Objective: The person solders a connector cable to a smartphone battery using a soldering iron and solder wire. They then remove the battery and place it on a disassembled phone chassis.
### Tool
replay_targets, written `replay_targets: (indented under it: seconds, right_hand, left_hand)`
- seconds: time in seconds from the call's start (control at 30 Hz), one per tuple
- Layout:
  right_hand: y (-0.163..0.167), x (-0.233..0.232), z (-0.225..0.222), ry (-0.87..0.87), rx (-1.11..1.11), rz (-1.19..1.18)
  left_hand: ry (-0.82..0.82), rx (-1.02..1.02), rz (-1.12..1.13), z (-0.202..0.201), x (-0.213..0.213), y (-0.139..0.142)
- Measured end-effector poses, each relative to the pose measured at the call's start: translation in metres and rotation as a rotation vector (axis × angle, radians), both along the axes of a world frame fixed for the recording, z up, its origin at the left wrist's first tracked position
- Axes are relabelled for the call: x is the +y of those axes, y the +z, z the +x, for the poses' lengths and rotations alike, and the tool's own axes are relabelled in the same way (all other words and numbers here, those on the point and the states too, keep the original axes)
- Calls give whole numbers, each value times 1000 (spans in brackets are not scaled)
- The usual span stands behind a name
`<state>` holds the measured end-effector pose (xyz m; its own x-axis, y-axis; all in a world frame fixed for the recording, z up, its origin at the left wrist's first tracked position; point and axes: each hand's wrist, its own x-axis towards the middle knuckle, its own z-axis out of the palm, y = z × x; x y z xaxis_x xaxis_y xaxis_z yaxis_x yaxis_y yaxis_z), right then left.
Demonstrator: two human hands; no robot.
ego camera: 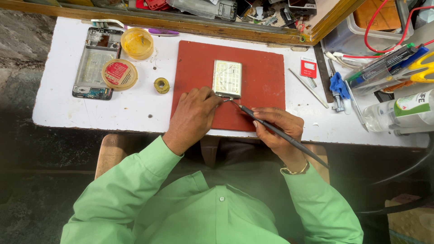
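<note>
Two round tins (one open), one red mat, one solder spool.

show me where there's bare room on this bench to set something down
Free: the white top between solder roll and front edge; the red mat right of the battery. Crowded: right end, around the bottle and tools.

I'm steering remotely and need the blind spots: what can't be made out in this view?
Head view:
- Battery near edge: its tab is covered by left hand fingers.
- Iron tip: too small to tell whether it touches.
- What the left fingertips pinch: hidden.
- Right hand palm: turned away.
- Bottle: cut by the right edge.
- Shelf clutter: cut by the top edge.
</note>
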<state>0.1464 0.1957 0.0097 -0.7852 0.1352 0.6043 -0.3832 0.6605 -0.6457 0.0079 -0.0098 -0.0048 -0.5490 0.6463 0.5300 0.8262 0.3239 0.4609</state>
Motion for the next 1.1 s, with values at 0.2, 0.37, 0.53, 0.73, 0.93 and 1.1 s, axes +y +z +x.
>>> replay_targets:
  seconds: [0.2, 0.37, 0.53, 0.73, 0.93, 1.1]
  right_hand:
    - [0, -1, 2, -26, -57, -89]
    - [1, -1, 2, -27, -61, -95]
    - [3, -1, 1, -17, -3, -15]
    - [3, -1, 1, -16, -25, -3]
    - [1, -1, 1, -14, -16, -5]
    - [1, -1, 0, -19, -4, 13]
  left_hand:
    - [-6, 8, 19, -1, 0, -1]
    - [-4, -4, 8, -1, 0, 0]
    - [-1, 1, 3, 0, 0, 0]
    - [-2, 9, 4, -1, 1, -1]
    - [-14, 3, 9, -1, 0, 0]
    - [-23, -16, 4, -2, 0, 1]
